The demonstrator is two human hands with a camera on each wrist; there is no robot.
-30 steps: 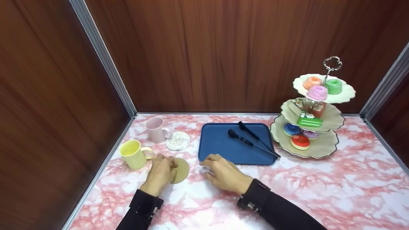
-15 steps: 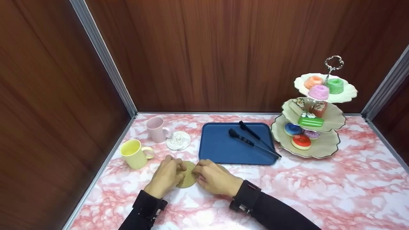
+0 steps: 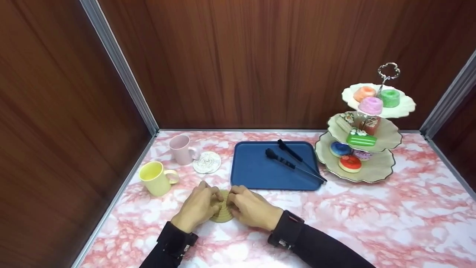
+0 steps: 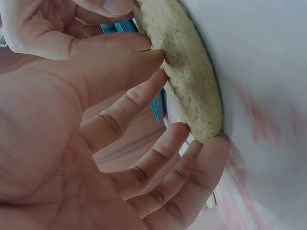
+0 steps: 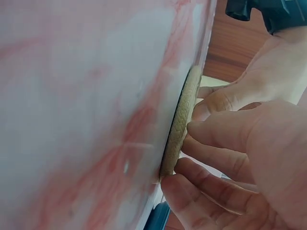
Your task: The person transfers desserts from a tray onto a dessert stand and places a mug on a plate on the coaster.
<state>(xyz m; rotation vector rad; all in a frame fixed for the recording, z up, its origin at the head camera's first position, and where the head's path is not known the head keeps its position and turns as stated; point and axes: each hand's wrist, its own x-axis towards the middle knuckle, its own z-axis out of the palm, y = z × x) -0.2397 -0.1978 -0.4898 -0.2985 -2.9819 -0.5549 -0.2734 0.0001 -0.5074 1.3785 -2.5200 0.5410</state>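
Note:
A round, olive-beige woven coaster [image 3: 222, 214] lies flat on the table between both hands. My left hand [image 3: 197, 206] holds its left side, fingers bent. In the left wrist view the thumb and index fingertips touch the face of the coaster [image 4: 192, 76], while another finger meets its rim. From the other side my right hand [image 3: 254, 209] holds the coaster with bent fingers. The right wrist view shows the coaster [image 5: 181, 124] edge-on, several fingertips of that hand against its face and rim. Fingers cover parts of the coaster in the head view.
Left of the hands stand a yellow mug [image 3: 156, 182] and a pink mug [image 3: 180, 150], with a white coaster [image 3: 207, 162] beside the latter. Black-handled tongs [image 3: 295, 165] lie across a blue tray [image 3: 251, 175]. A three-tier stand [image 3: 383, 173] with toy cakes and doughnuts is at the right.
The woven coaster has slid right and slightly nearer with my left hand. My right hand, apart from it a second ago, came in left and took its other side.

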